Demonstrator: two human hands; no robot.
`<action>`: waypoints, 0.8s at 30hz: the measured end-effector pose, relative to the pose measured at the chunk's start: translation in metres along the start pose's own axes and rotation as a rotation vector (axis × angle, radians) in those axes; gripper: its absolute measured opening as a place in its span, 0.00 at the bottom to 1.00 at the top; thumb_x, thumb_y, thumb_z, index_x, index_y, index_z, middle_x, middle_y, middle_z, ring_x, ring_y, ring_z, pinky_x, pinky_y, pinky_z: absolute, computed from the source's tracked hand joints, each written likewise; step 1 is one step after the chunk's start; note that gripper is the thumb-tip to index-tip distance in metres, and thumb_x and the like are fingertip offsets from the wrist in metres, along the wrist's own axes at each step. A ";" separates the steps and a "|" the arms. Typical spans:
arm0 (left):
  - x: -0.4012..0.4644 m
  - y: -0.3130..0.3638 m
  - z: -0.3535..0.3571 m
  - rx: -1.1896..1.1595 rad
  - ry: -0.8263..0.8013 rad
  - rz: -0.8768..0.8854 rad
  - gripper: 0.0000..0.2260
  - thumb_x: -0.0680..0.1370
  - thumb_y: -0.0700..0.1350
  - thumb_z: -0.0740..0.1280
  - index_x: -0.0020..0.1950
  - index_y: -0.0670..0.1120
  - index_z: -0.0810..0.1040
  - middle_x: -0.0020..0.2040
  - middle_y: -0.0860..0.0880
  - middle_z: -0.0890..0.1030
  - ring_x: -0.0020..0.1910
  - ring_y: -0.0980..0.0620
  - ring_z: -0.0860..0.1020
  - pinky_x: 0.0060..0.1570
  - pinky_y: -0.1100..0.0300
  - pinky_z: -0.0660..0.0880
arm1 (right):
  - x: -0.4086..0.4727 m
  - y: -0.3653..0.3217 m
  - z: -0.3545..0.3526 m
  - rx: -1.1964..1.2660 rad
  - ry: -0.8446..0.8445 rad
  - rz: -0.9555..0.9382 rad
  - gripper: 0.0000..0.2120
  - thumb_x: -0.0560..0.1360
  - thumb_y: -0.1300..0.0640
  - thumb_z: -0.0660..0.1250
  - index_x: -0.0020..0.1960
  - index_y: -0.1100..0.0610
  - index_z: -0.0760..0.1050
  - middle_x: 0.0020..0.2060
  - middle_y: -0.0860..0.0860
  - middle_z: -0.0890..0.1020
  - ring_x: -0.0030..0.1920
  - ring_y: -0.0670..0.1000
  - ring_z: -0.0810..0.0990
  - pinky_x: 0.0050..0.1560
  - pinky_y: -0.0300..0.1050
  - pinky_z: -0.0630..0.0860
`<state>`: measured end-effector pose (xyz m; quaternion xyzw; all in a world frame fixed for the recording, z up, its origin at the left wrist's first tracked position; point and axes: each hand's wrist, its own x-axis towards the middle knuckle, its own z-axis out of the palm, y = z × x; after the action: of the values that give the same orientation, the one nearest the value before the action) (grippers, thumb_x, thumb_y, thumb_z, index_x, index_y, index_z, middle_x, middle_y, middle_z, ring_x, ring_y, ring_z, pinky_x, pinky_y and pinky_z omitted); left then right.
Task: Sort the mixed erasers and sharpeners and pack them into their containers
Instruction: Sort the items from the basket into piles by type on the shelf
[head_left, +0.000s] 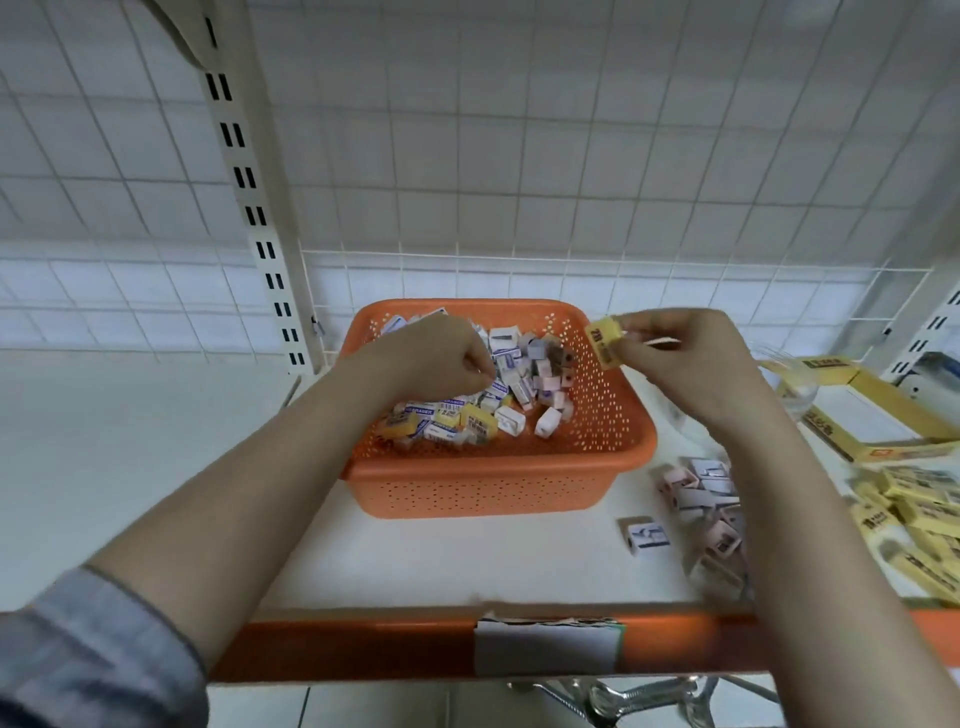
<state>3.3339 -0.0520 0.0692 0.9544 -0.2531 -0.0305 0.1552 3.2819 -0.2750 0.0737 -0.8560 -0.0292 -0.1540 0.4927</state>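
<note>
Done so far: we see a pile of sharpeners on the shelf right of the basket, and a heap of yellow erasers further right, near an open yellow box.
Left to do: the orange basket holds a mixed heap; we judge the sorting partly done and the packing not yet begun.
Right hand: our right hand pinches a yellow eraser above the basket's right rim.
Left hand: our left hand sits curled inside the basket over the heap; we cannot tell whether it grips anything.
Stray piece: one sharpener lies apart, near the front edge.
Room: the shelf left of the basket lies open; the right side is crowded, and the piles sit near the orange front lip.
</note>
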 end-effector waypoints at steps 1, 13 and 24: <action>0.009 0.004 0.005 -0.012 -0.057 0.022 0.09 0.77 0.43 0.65 0.53 0.43 0.83 0.53 0.52 0.83 0.46 0.57 0.79 0.49 0.62 0.75 | -0.010 0.002 -0.003 0.077 0.051 0.014 0.08 0.72 0.63 0.68 0.43 0.50 0.82 0.33 0.43 0.82 0.32 0.38 0.77 0.35 0.28 0.72; 0.068 0.040 0.054 -0.010 -0.145 -0.103 0.16 0.70 0.52 0.73 0.44 0.38 0.82 0.41 0.45 0.83 0.43 0.47 0.81 0.43 0.55 0.77 | -0.058 0.022 -0.012 0.357 0.245 0.155 0.08 0.73 0.63 0.68 0.48 0.53 0.82 0.37 0.45 0.83 0.35 0.38 0.77 0.34 0.30 0.75; 0.041 0.044 0.018 -0.232 0.005 -0.132 0.08 0.72 0.40 0.70 0.48 0.40 0.84 0.45 0.46 0.84 0.35 0.55 0.78 0.32 0.65 0.73 | -0.060 0.022 -0.013 0.392 0.276 0.163 0.08 0.73 0.63 0.68 0.49 0.54 0.82 0.35 0.46 0.82 0.34 0.38 0.77 0.34 0.30 0.75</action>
<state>3.3466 -0.1135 0.0668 0.9447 -0.1843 -0.0675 0.2627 3.2264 -0.2916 0.0439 -0.7144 0.0781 -0.2207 0.6594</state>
